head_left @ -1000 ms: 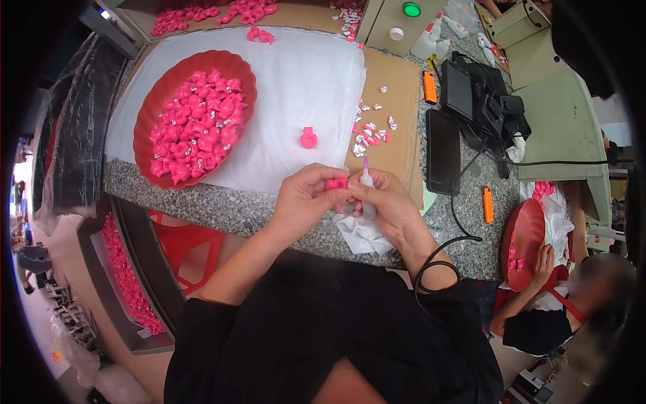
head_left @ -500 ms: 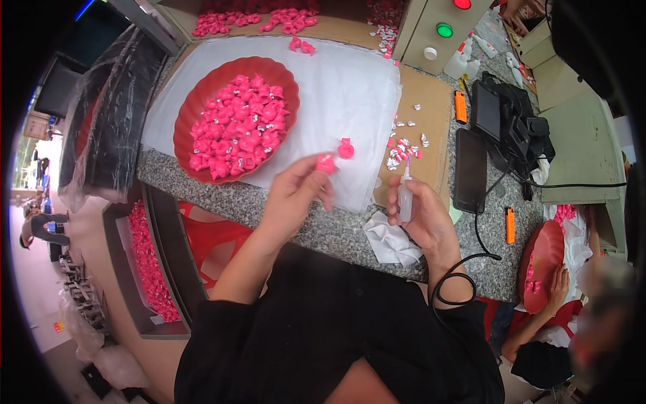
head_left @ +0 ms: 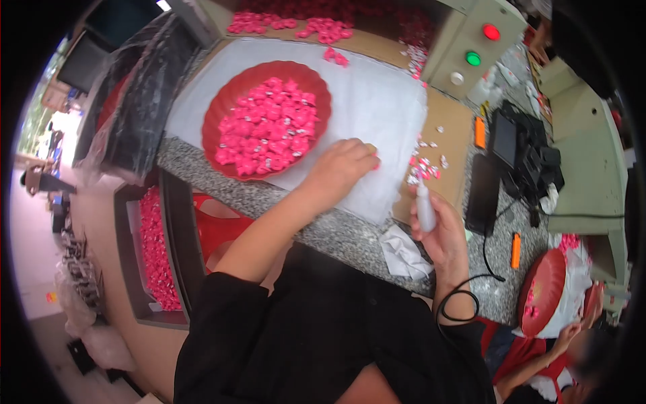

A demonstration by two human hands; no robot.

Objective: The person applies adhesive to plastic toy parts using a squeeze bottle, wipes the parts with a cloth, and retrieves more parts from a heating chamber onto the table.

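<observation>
My left hand (head_left: 340,172) is over the white paper, palm down, with its fingers bent together. A bit of a small pink plastic piece (head_left: 376,164) shows at its fingertips; the rest is hidden under the fingers. In my right hand (head_left: 444,232) is a translucent squeeze bottle (head_left: 425,210) with a thin needle tip, held upright. The tip points at small pink and white pieces (head_left: 424,168) scattered on brown cardboard. Left of my left hand, a red scalloped tray (head_left: 210,128) holds a heap of pink pieces (head_left: 272,128) with silvery spots.
White paper (head_left: 377,87) covers the granite worktop. A crumpled tissue (head_left: 404,252) lies near its front edge. To the right are a black phone (head_left: 483,195), orange cutters (head_left: 515,250) and a cable. A drawer of pink pieces (head_left: 158,256) stands left. A co-worker's hand (head_left: 568,337) is near another red tray (head_left: 544,289).
My left hand has moved right and turned palm down, over where a loose pink piece lay. My right hand still holds the bottle. The whole view has shifted slightly.
</observation>
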